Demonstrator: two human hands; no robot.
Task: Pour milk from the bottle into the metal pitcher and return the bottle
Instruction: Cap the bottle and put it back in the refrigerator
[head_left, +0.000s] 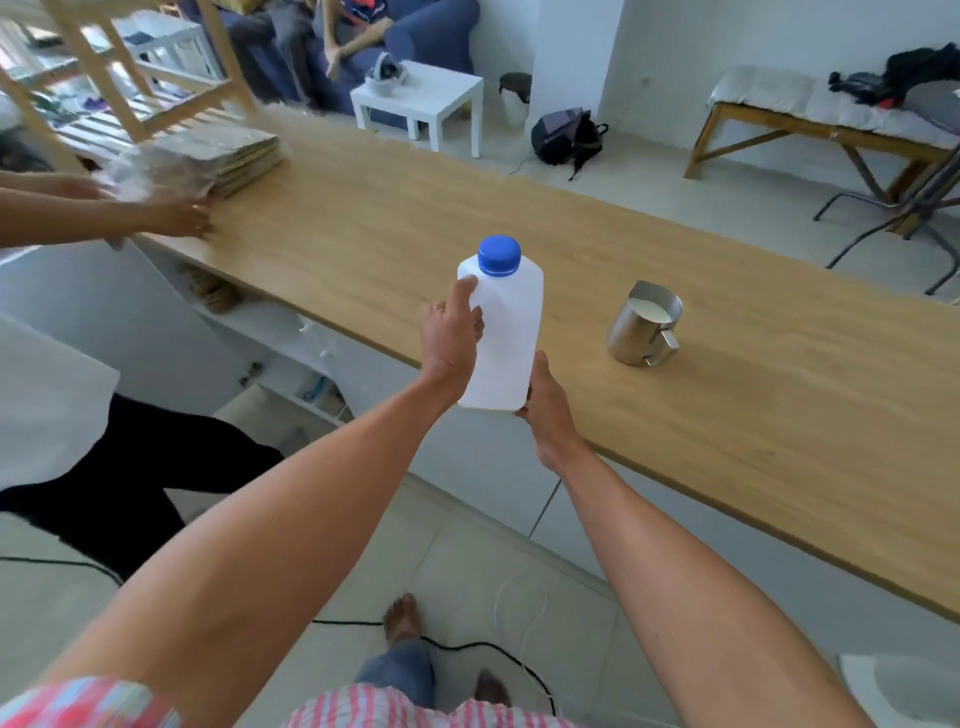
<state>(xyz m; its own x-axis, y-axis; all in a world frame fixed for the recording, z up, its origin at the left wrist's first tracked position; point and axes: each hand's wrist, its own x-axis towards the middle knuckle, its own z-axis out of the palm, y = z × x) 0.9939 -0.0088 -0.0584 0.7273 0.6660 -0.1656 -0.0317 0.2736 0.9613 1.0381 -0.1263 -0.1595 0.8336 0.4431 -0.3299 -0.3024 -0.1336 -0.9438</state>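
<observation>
- The milk bottle (506, 332) is plain white plastic with a blue screw cap (499, 254); no label, brand or readable writing shows on the side facing the camera.
- No writing can be read on anything else in view either.
- The left hand (451, 340) is wrapped around the bottle's left side, thumb lying up along the shoulder near the cap, the other fingers curled behind the body out of sight.
- The right hand (548, 410) grips the bottle at its lower right corner, fingers hidden behind and beneath the base, only the back of the hand showing.
- The bottle stands nearly upright between the two hands, capped, over the near edge of the wooden tabletop (727, 395); whether its base touches the wood cannot be told.
- The metal pitcher (645, 323) sits on the tabletop to the right of the bottle, apart from it, handle turned toward the camera and spout away; white milk is visible inside.
- At the left end of the tabletop another person's hand (179, 215) rests beside a stack of flattened cardboard (244, 156); that area is blurred.
- Beyond the tabletop stand a small white side table (421, 101) and a dark backpack (566, 136) on the floor.
</observation>
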